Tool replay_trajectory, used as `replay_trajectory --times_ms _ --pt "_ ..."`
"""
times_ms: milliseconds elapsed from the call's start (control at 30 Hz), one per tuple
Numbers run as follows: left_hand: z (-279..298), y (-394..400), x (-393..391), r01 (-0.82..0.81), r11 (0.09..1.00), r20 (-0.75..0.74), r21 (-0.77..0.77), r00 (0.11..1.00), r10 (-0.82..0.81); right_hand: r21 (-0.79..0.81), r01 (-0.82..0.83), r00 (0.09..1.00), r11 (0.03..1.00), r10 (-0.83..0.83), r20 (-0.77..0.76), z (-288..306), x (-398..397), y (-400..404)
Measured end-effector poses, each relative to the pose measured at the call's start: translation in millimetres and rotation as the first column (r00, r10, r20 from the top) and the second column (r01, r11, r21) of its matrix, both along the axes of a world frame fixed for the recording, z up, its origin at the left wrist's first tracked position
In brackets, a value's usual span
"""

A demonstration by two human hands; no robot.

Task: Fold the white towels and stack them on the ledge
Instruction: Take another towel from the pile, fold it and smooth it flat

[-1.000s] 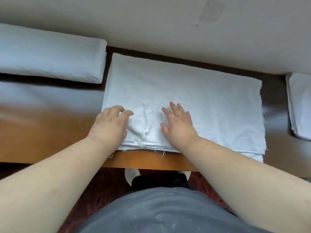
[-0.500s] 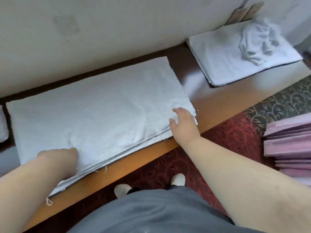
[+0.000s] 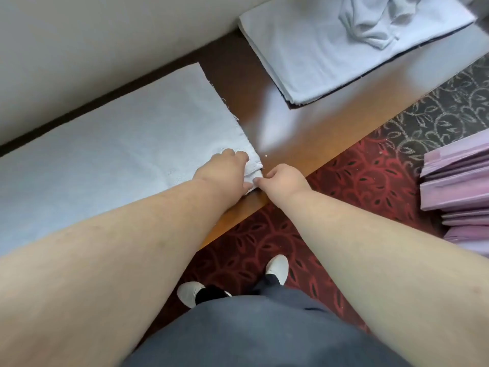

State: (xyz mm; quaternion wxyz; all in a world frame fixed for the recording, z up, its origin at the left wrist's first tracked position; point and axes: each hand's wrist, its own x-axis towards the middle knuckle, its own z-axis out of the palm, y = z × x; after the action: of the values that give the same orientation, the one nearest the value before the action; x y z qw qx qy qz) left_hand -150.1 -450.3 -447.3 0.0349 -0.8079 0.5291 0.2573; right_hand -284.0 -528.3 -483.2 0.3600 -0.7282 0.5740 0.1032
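So both hands had met at the near right corner of the white towel [image 3: 119, 144], which was spread flat along the wooden ledge [image 3: 304, 128] with its far edge close to the wall [image 3: 92, 43]. The left hand [image 3: 222, 172] sat on top of that corner with its fingers curled down into the cloth, bunching it a little, thumb at the frayed edge. The right hand [image 3: 284, 178] was just off the towel's edge over the ledge, fingers curled in, fingertips pinching the layered corner where it hung at the ledge's front lip. The two hands were basically touching there.

Further along the ledge to the right of the towel, well apart from it, lay a flat stack of white towels [image 3: 317, 49] with a crumpled white towel [image 3: 370, 19] dumped on top. Bare glossy wood showed between the towel and that stack.

Below the ledge was red patterned carpet [image 3: 357, 181], and off to the right of the towel, down on the floor side, a pile of folded purple cloths [image 3: 455, 186]. White shoes [image 3: 276, 267] were visible on the carpet, right under the ledge's front edge.
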Motion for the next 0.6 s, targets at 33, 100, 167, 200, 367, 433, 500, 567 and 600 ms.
replay_trajectory --times_ms 33,100,167,200,367,433,500,567,600 --pt "-8 -4 0 -0.014 1.000 0.018 0.024 1.000 0.013 0.000 -0.055 0.998 0.998 0.055 -0.013 0 1 -2" --pt "-20 -5 1 -0.029 0.999 0.056 0.019 0.998 0.028 0.014 -0.130 0.991 0.991 0.131 -0.029 -2 4 -6" --pt "-26 -4 4 -0.053 0.998 0.055 -0.032 0.997 0.055 0.023 -0.163 0.987 0.986 0.163 -0.011 -4 6 -7" --pt "-27 -5 5 -0.076 0.996 0.037 -0.052 0.996 0.078 0.026 -0.169 0.986 0.985 0.169 0.006 -5 6 -9" --pt "-19 -3 -1 -0.278 0.918 -0.082 -0.282 0.961 0.266 0.036 -0.109 0.985 0.993 0.103 0.141 -2 5 -21" --pt "-13 0 -7 -0.253 0.900 -0.073 -0.354 0.967 0.243 0.059 -0.090 0.976 0.994 0.077 0.203 0 8 -23" --pt "-9 4 -12 -0.210 0.904 -0.086 -0.371 0.978 0.192 0.114 -0.067 0.969 0.991 0.038 0.246 0 10 -23" --pt "-12 8 -15 -0.169 0.928 -0.078 -0.332 0.985 0.151 0.181 -0.017 0.960 0.983 -0.034 0.279 -1 11 -24" --pt "-16 11 -15 -0.151 0.945 -0.066 -0.290 0.988 0.137 0.210 0.016 0.952 0.978 -0.080 0.296 -3 10 -25"
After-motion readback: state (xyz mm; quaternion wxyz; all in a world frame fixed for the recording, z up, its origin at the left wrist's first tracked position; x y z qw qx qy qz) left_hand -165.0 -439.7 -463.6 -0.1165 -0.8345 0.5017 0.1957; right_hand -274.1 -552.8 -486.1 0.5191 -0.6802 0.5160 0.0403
